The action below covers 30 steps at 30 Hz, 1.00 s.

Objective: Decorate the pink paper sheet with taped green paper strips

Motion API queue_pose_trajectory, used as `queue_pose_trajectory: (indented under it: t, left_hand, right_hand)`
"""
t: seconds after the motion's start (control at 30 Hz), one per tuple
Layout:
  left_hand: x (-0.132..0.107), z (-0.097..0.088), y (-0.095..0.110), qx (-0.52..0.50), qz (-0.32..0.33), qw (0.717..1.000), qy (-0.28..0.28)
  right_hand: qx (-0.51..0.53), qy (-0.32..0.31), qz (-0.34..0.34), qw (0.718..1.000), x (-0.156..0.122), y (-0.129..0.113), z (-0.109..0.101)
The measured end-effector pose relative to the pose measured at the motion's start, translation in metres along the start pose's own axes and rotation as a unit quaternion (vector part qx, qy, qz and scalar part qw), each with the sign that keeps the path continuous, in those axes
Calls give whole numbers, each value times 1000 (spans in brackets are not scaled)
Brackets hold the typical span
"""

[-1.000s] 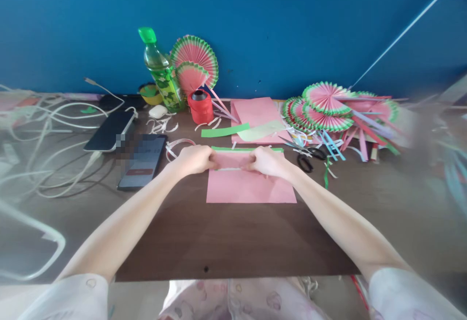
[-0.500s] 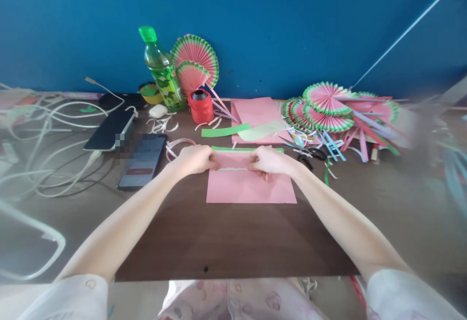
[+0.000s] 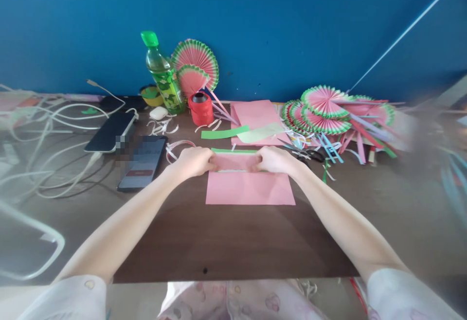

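A sheet of pink paper [image 3: 250, 191] lies on the dark table in front of me, its far part folded over and edged with green along the fold. My left hand [image 3: 194, 161] pinches the left end of the folded part, fingers closed. At the right end my right hand [image 3: 277, 160] grips the same fold, its fingertips partly hidden behind the hand. Just beyond the sheet lie a green paper strip [image 3: 224, 132] and a pale green strip [image 3: 260, 132], the latter resting on more pink paper [image 3: 255, 111].
Folded paper fans [image 3: 324, 103] with paper strips are heaped at the right, near black-handled scissors [image 3: 315, 155]. A green-capped bottle [image 3: 164, 79], a red roll [image 3: 201, 112] and another fan [image 3: 197, 57] stand at the back. Phones [image 3: 144, 164] and white cables [image 3: 47, 130] occupy the left.
My right hand has shifted slightly right and its fingers have curled in more at the fold's end. My left hand stays at the left end. The view has tilted a little.
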<state>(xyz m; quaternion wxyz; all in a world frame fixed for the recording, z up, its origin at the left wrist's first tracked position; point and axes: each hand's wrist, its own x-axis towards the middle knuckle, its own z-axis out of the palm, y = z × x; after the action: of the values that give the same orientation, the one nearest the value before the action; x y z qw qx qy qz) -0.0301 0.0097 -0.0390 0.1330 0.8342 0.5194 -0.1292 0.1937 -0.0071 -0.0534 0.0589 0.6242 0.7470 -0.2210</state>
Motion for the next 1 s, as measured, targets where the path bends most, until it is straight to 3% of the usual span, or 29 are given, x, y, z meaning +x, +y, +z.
queue_pose_trajectory:
  t: [0.37, 0.53, 0.67, 0.73, 0.83, 1.0]
  left_hand:
    - [-2, -5, 0, 14, 33, 999, -5]
    - [-6, -11, -6, -2, 60, 998, -15]
    - [-6, -10, -7, -63, 95, 992, 53]
    - [-4, -7, -4, -97, 134, 983, 74]
    - [1, -1, 1, -123, 179, 974, 60]
    - [8, 10, -1, -136, 201, 969, 49]
  right_hand:
    - [54, -82, -20, 995, -6, 27, -22]
    - [122, -56, -2, 991, -22, 43, -42]
    - [172, -24, 25, 985, -34, 65, -53]
    - [181, -13, 37, 983, -39, 78, -53]
    - [192, -17, 62, 979, -45, 96, -47]
    - [184, -50, 117, 975, -63, 121, -35]
